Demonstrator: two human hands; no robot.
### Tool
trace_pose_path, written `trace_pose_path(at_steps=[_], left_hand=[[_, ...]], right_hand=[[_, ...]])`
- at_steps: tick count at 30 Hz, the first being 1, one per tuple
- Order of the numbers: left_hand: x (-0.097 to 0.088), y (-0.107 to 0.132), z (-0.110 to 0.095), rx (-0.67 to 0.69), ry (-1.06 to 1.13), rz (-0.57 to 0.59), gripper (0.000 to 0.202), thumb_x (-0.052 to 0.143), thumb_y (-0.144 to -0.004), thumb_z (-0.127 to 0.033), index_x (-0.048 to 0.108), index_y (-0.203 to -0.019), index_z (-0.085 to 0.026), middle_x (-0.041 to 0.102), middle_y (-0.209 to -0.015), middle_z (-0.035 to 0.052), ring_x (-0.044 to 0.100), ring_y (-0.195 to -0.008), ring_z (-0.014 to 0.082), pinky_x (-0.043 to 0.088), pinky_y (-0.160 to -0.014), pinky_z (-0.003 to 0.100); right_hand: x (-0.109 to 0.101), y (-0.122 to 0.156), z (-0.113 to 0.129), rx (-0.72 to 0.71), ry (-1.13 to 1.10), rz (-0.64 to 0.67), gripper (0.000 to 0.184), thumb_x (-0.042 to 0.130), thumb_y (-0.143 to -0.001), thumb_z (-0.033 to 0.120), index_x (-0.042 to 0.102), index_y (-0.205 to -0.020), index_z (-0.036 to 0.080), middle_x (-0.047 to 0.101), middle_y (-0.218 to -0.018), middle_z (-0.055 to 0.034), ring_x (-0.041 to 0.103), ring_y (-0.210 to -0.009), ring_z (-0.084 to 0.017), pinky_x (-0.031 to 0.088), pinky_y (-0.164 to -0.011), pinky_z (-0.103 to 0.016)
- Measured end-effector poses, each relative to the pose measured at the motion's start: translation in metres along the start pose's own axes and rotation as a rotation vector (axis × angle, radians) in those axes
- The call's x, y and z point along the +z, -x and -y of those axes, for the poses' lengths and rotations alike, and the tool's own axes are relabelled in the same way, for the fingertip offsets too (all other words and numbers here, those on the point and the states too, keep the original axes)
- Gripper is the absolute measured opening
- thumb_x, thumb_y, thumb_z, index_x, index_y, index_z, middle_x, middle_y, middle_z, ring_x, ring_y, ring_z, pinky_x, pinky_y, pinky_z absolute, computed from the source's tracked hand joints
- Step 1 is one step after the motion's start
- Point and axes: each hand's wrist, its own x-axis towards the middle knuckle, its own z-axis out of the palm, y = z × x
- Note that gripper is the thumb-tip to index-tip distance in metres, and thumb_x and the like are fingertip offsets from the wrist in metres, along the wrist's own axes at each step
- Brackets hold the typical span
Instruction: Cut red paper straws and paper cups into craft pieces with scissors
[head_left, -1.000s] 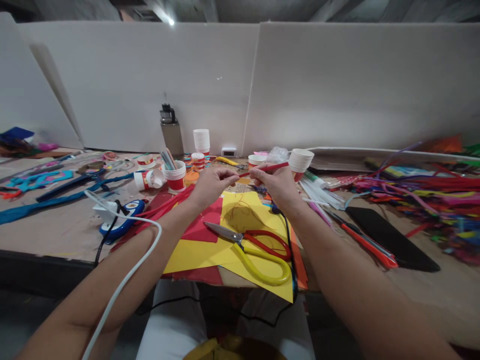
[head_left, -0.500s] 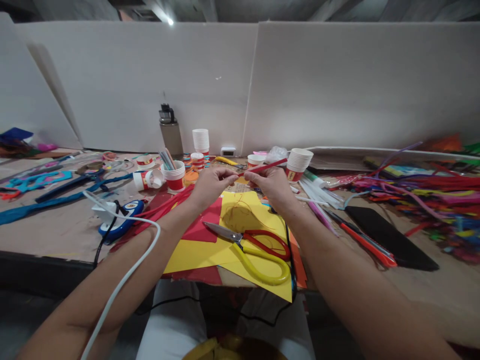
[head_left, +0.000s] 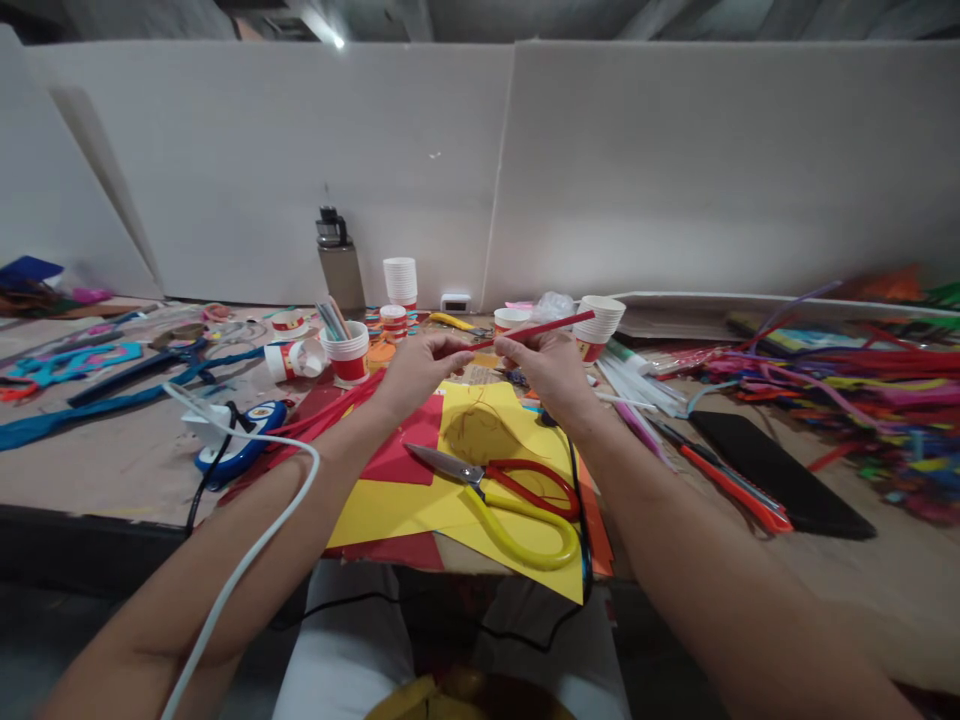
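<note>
A thin, straight red strip (head_left: 561,325) is stretched between my hands above the table, tilted up to the right. My left hand (head_left: 429,368) pinches its left end with the fingertips. My right hand (head_left: 546,370) is closed around it farther along, and the free end sticks out past the knuckles. I cannot make out whether it is rolled paper or a flat strip. Below my hands lie yellow paper sheets (head_left: 397,510) and a red sheet (head_left: 409,455). Scissors with one red and one yellow handle (head_left: 487,480) rest on them, blades pointing left.
Stacked paper cups (head_left: 598,325) stand right of my hands, and a cup with sticks (head_left: 348,352) stands left. A white cable (head_left: 277,520) crosses my left forearm from a blue power strip (head_left: 240,450). At right are a red cutter (head_left: 739,485), a black slab (head_left: 784,475) and coloured strips (head_left: 840,385).
The red strip now reaches farther right and slightly higher beyond my right hand. My right hand has shifted slightly; my left hand stays nearly in place.
</note>
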Motion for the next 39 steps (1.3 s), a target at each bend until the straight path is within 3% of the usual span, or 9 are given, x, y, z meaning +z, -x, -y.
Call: trace_pose_path(at_steps=[10,19,27,39], left_hand=[[-0.001,-0.002,0.011,0.011,0.057,-0.017,0.018,0.065,-0.074,-0.03,0.071,-0.081,-0.015,0.069,-0.071,0.0034,0.061,-0.061,0.0112,0.05,-0.061,0.024],[-0.002,-0.001,0.008,0.085,0.008,-0.024,0.018,0.063,-0.076,-0.031,0.071,-0.077,-0.015,0.069,-0.073,0.0038,0.06,-0.059,0.0104,0.049,-0.06,0.023],[-0.001,-0.001,0.007,0.029,0.056,-0.019,0.019,0.063,-0.075,-0.032,0.07,-0.078,-0.014,0.068,-0.068,0.0034,0.061,-0.059,0.0115,0.05,-0.06,0.025],[-0.009,-0.003,0.002,-0.007,0.0,0.17,0.022,0.063,-0.076,-0.036,0.071,-0.08,-0.016,0.071,-0.073,0.0044,0.063,-0.069,0.0132,0.049,-0.068,0.026]], right_hand=[[-0.002,-0.001,0.001,0.001,0.004,-0.002,0.022,0.064,-0.074,0.034,0.068,-0.072,0.012,0.059,-0.055,-0.001,0.05,-0.051,-0.01,0.036,-0.049,-0.023],[-0.004,-0.001,0.002,-0.028,0.051,0.005,0.024,0.063,-0.076,0.036,0.069,-0.072,0.013,0.059,-0.056,-0.0014,0.05,-0.052,-0.011,0.037,-0.049,-0.024],[-0.003,0.0,0.002,-0.034,0.029,0.001,0.023,0.063,-0.076,0.034,0.068,-0.073,0.013,0.06,-0.058,-0.0019,0.051,-0.053,-0.011,0.038,-0.05,-0.024],[-0.003,-0.001,0.003,-0.073,-0.097,0.114,0.022,0.067,-0.073,0.037,0.067,-0.076,0.014,0.063,-0.066,-0.0018,0.054,-0.06,-0.012,0.043,-0.057,-0.026]])
